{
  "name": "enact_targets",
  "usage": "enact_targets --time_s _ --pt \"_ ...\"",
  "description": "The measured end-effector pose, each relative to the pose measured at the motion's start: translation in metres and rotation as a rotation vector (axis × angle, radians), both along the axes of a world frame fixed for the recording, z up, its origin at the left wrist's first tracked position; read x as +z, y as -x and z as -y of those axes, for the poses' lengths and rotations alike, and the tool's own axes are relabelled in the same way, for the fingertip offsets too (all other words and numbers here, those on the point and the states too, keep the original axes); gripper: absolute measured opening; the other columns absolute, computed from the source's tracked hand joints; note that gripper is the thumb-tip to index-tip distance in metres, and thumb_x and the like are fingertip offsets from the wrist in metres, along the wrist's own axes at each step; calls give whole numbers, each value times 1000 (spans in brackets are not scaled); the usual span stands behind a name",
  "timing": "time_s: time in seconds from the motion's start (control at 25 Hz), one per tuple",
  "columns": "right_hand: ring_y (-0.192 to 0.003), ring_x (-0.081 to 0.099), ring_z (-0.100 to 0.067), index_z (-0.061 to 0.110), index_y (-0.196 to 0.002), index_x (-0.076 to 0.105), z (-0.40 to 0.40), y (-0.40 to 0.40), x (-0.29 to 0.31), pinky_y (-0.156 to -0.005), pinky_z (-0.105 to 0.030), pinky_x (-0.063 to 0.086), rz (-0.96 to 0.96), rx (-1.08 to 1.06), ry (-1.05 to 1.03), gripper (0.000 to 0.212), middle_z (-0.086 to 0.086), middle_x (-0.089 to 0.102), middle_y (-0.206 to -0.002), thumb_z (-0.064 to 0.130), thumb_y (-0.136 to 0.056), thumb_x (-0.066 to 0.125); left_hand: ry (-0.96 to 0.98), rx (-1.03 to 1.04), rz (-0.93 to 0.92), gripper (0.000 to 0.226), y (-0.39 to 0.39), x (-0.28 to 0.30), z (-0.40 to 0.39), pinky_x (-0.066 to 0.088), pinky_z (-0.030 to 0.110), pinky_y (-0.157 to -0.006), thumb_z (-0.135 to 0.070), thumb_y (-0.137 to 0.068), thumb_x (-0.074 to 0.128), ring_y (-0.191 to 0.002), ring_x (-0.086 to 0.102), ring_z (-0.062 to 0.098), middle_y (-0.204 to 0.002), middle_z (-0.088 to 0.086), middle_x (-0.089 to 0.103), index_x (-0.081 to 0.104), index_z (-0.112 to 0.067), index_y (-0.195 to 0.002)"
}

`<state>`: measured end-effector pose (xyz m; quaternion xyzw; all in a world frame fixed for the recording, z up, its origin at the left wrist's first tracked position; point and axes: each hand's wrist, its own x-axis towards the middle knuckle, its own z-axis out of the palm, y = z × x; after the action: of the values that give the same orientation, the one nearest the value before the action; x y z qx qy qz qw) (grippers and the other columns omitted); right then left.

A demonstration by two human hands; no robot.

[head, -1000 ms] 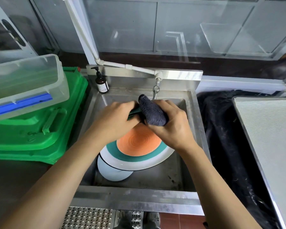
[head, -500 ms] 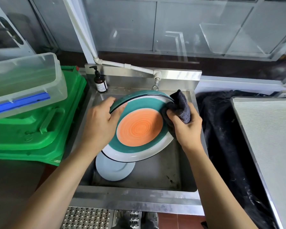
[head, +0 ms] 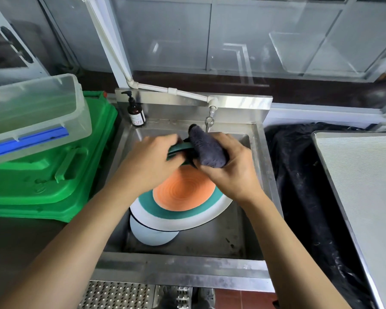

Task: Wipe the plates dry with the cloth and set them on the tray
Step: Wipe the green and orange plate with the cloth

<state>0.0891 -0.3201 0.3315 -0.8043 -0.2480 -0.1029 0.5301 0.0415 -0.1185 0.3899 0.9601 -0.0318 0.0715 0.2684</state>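
Note:
A round plate with an orange centre, a teal ring and a white rim is held tilted over the steel sink. My left hand grips its far edge on the left. My right hand presses a dark grey cloth onto the same far edge, right beside the left hand. A pale blue plate lies in the sink bottom, mostly hidden under the held plate. A large white tray lies at the right.
A tap hangs just behind the cloth. A brown pump bottle stands at the sink's back left corner. Green crates with a clear plastic box on top sit to the left. Black plastic sheeting lies between sink and tray.
The plate has tipped from facing me to lying flatter. My right hand slid the cloth from the plate's right edge to its far edge, close to the left hand.

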Motion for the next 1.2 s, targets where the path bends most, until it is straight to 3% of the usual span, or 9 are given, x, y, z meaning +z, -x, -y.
enact_targets --time_s 0.2,0.28,0.4,0.6,0.72,0.84,0.92,1.08,1.2 --pt "-83 64 -15 29 -108 66 -2 5 -6 -73 -37 54 -28 11 -22 37 9 65 -90 36 -75 80 -91 -46 62 16 6 -9 5 47 47 -71 -26 -97 58 -89 61 39 -93 11 65 54 -13 -88" --pt "-87 68 -14 32 -111 67 1 3 -11 -77 -35 55 -84 26 -70 39 9 69 -95 35 -76 83 -51 -46 133 16 8 -16 3 38 40 -63 -23 -96 61 -79 60 36 -80 4 59 58 -9 -89" --pt "-90 68 -5 28 -114 71 12 2 -24 -82 -27 54 -241 -46 -291 38 12 74 -98 23 -78 84 70 28 210 21 13 -25 -11 25 28 -51 -30 -97 63 -49 45 7 -55 -10 42 59 -13 -86" --pt "-64 58 -5 17 -95 73 14 5 -27 -58 -21 51 -482 -263 -654 19 8 67 -73 12 -77 77 262 201 284 36 21 -33 -22 27 17 -40 -57 -99 48 -40 39 12 -61 -10 55 57 -23 -92" --pt "-58 55 -8 15 -94 72 17 2 -18 -52 -20 48 -479 -244 -624 18 6 64 -69 11 -78 79 292 218 218 39 20 -35 -26 47 35 -55 -57 -96 49 -54 53 19 -66 0 62 60 -19 -90" --pt "-73 64 -12 24 -103 74 21 1 -7 -68 -28 56 -377 -153 -517 29 7 72 -84 13 -78 83 264 157 187 32 15 -20 -22 42 26 -55 -52 -91 56 -58 53 9 -66 -7 60 57 -22 -83" --pt "-85 68 -3 34 -107 72 16 2 -2 -78 -22 55 -212 -64 -319 35 13 75 -94 22 -77 85 171 82 135 28 8 -7 -10 47 33 -60 -51 -88 59 -63 59 14 -68 -5 63 62 -23 -87" --pt "-86 71 -14 34 -110 68 5 7 0 -77 -43 58 -133 -9 -102 38 7 73 -95 34 -76 85 -66 -15 54 24 0 4 10 46 40 -60 -38 -89 62 -72 60 34 -63 -6 51 48 -26 -75" --pt "-90 71 -15 36 -113 68 6 11 0 -80 -44 58 -115 -8 -94 42 8 73 -100 34 -75 86 -58 -20 152 26 6 -6 8 36 38 -57 -26 -92 68 -66 56 30 -69 -4 53 49 -22 -75"
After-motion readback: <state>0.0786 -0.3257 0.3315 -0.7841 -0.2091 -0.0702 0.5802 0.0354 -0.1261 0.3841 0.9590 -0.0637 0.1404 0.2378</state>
